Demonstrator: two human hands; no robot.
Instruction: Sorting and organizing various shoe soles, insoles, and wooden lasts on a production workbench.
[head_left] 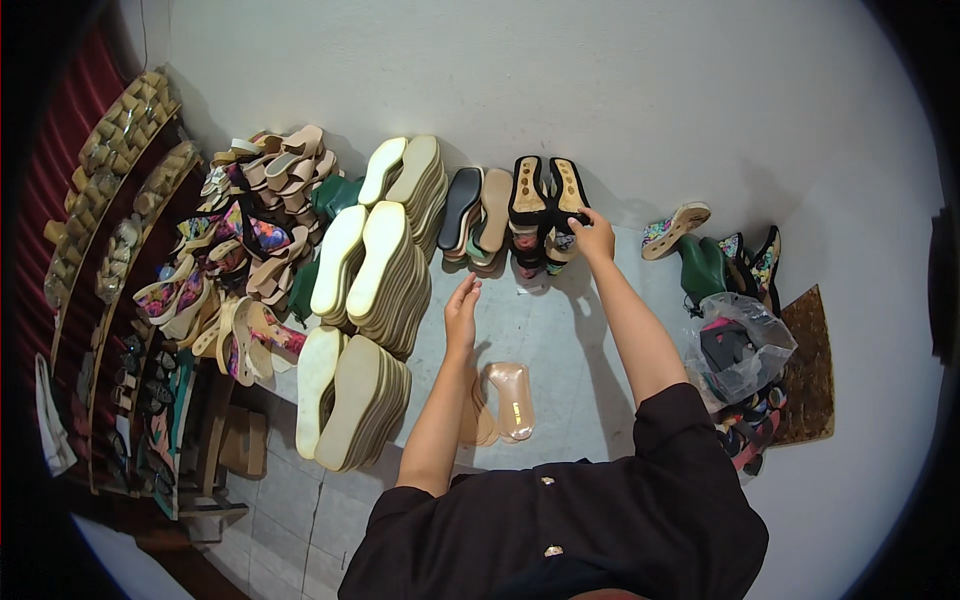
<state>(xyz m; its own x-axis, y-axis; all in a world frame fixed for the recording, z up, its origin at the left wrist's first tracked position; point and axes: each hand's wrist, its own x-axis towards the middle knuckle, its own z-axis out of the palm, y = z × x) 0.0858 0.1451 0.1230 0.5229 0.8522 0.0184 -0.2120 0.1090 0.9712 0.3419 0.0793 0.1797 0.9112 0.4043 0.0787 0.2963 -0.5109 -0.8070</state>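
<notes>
My right hand (594, 240) is closed at the near end of a black-edged wedge sandal (568, 186), thumb and fingers against it. This sandal lies on a pile with its tan, holed underside up. Beside it is a matching sandal (528, 188) on another pile with patterned pieces below. My left hand (461, 312) hovers over the table, fingers stretched and holding nothing. Nearest it are a black sole-shaped piece (460, 205) and a tan one (492, 208), each topping a stack. Shiny beige insoles (512, 400) lie on the table by my left forearm.
Tall stacks of cream soles (380, 260) stand left of my left arm. Past them are heaped wedge sandals (245, 250) and shelves of heels (125, 200). At right, a clear plastic bag (742, 345), more shoes (755, 262) and a brown board (808, 370) sit by the wall.
</notes>
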